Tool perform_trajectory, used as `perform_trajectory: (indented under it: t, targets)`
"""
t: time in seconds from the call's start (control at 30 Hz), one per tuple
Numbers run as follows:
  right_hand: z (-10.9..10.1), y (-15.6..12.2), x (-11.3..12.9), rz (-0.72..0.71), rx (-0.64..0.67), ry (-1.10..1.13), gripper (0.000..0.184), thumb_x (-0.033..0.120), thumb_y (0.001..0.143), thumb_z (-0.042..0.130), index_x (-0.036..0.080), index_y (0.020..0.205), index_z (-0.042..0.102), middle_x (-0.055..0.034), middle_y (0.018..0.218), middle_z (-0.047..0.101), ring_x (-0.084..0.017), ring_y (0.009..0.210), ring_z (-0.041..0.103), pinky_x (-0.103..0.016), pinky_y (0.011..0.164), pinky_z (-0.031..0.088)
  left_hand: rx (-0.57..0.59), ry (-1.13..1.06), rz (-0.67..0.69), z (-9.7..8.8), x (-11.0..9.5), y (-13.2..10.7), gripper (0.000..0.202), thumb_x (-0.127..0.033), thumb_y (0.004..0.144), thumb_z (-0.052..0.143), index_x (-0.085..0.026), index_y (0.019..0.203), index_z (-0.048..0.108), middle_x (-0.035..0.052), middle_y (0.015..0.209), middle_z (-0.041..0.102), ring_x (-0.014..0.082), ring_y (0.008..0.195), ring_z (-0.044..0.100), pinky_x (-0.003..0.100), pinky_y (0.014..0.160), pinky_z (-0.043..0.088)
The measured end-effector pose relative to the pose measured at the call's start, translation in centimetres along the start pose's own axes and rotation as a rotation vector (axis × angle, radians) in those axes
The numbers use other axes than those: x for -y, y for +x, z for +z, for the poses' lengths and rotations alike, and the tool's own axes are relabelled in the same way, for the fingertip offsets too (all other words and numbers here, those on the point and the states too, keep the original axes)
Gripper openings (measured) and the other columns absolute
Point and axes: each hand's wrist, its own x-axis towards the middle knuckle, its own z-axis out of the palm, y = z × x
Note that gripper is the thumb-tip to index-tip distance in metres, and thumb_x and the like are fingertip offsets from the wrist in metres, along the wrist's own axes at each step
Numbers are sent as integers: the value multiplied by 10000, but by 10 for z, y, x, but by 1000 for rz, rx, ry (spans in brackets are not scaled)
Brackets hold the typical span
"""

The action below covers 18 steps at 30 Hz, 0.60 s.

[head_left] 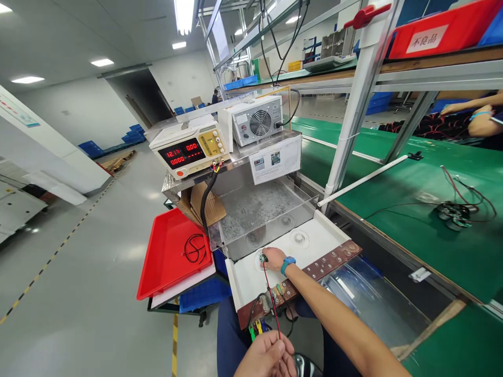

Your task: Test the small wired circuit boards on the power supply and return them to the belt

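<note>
My right hand (274, 258), with a blue band at the wrist, reaches over a white panel (316, 229). Its fingers close on a small motor-like part (264, 257) with a greenish face, held at the left round fixture of the panel; the grip hides much of it. A red and black wire (270, 290) runs from this part down to my left hand (271, 353), whose thumb and fingers pinch it low in front. Between the hands lies a brown terminal strip (334, 259) with metal studs. Green and yellow clips (257, 328) hang at its left end.
A power supply (191, 149) with lit red digits and a white fan-backed unit (257, 123) stand on a metal shelf. At left is a red tray (168, 251) holding a black cable. On the green bench (424, 246) lies a wired motor assembly (454, 213). Another person's arms (481, 118) show at far right.
</note>
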Motion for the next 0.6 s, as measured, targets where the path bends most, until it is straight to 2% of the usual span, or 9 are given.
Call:
perform_trajectory:
  t: [0.1, 0.23, 0.33, 0.43, 0.6]
  targets:
    - [1, 0, -2, -14, -12, 3, 337, 391, 847, 647, 187, 1113, 618, -108, 1098, 677, -240, 971, 637, -281, 763, 414, -73, -65, 49, 12, -12, -1, 504, -623, 708, 730, -139, 814, 636, 63, 698, 680, 102, 483, 581, 188, 423, 333]
    - [1, 0, -2, -2, 21, 16, 338, 392, 853, 630, 194, 1126, 603, -101, 1087, 687, -242, 982, 633, -283, 751, 399, -246, -117, 154, 18, -48, 7, 439, -510, 688, 800, -112, 856, 721, 49, 748, 636, 80, 568, 534, 189, 503, 368]
    - [2, 0, -4, 24, 11, 37, 367, 400, 843, 623, 204, 1152, 594, -91, 1066, 699, -238, 978, 637, -281, 740, 390, -274, -129, 183, 13, -68, 22, 464, -487, 640, 840, -101, 881, 748, 19, 689, 574, 70, 581, 463, 190, 532, 347]
    - [4, 0, -5, 13, -20, 36, 363, 413, 840, 607, 202, 1135, 602, -91, 1044, 706, -237, 967, 640, -282, 739, 385, -287, -87, 207, 5, -77, 41, 504, -509, 619, 840, -103, 901, 746, -17, 616, 517, 71, 559, 426, 198, 535, 330]
    - [3, 3, -7, 17, -3, 41, 384, 431, 819, 613, 216, 1137, 602, -79, 1036, 712, -234, 949, 646, -276, 726, 378, -493, 209, 361, -15, -81, 76, 506, -590, 593, 786, -131, 790, 706, -30, 551, 527, 100, 524, 457, 222, 538, 367]
